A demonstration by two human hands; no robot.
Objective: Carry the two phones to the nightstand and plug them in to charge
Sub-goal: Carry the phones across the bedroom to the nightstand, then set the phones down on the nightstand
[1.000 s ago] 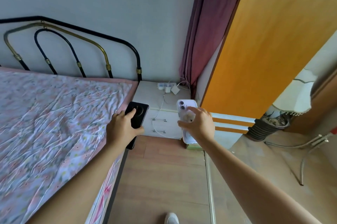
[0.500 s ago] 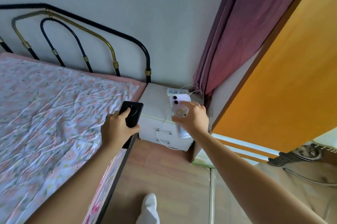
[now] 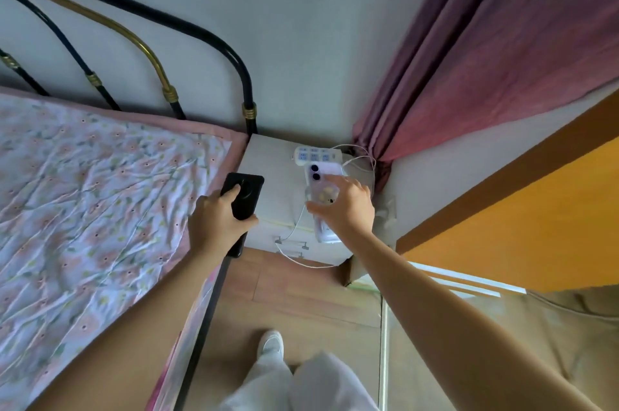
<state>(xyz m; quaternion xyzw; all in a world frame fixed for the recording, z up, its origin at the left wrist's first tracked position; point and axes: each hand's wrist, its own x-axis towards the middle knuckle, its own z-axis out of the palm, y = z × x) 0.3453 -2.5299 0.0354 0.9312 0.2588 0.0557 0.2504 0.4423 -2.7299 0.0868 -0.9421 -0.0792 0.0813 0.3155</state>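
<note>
My left hand [image 3: 214, 224] grips a black phone [image 3: 243, 194], back side up, over the left edge of the white nightstand [image 3: 268, 162]. In my right hand [image 3: 345, 209] is a lilac phone [image 3: 323, 176] in a clear case, held back up above the nightstand's right half. A white power strip [image 3: 316, 155] lies at the back of the nightstand top. A white charging cable [image 3: 294, 226] runs from the top down over the drawer front and loops near the floor.
The bed with a floral cover [image 3: 93, 209] and a metal headboard [image 3: 160, 52] is on the left. A purple curtain [image 3: 469, 59] hangs right of the nightstand, with an orange door [image 3: 536, 226] beyond. My legs and a white shoe [image 3: 271, 343] stand on the wooden floor.
I have stepped closer to the nightstand, so it looms larger and lower in view. Both hands with their phones have moved forward over its top.
</note>
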